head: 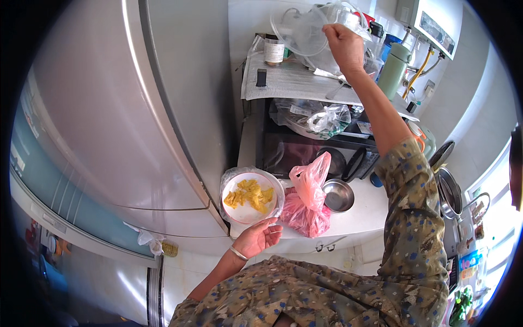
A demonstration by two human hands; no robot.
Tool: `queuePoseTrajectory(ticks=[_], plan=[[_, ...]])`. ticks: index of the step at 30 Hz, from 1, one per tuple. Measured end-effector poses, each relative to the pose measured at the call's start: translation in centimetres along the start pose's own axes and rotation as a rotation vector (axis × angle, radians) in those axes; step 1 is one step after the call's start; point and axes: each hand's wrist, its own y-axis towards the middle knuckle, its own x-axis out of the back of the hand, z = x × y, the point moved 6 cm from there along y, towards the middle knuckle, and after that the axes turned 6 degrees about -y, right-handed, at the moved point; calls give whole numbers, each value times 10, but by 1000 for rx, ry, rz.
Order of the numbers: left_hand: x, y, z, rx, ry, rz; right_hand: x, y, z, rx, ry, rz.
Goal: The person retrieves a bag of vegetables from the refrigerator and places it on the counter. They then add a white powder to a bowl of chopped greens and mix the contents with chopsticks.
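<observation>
My right hand is raised over the shelf at the top, its fingers closed on the rim of a clear round plastic lid. Below, my left hand is held palm up with its fingers apart, near the front edge of the white counter, and holds nothing. Just beyond it stands a white plate bearing yellow food pieces, with clear plastic film around its rim. Right of the plate lies a tied pink plastic bag, beside a stainless steel bowl.
Behind the counter stands a black microwave oven, with a bag-covered dish on top. The shelf above holds a labelled jar and a green bottle. A refrigerator rises at the left; pans are at the right.
</observation>
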Motion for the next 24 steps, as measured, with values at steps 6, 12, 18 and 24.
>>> queuePoseTrajectory(ticks=[6,12,18,24], plan=[[29,-13,2,-98,-85,-72,63,-132,106,445,-15,-31],[50,-51,0,-143,-25,-220,37,-297,123,849,57,302],[67,-72,7,-137,-84,-276,-26,-369,122,772,37,509],[83,-83,7,-123,-82,-336,-49,-414,124,703,57,643]])
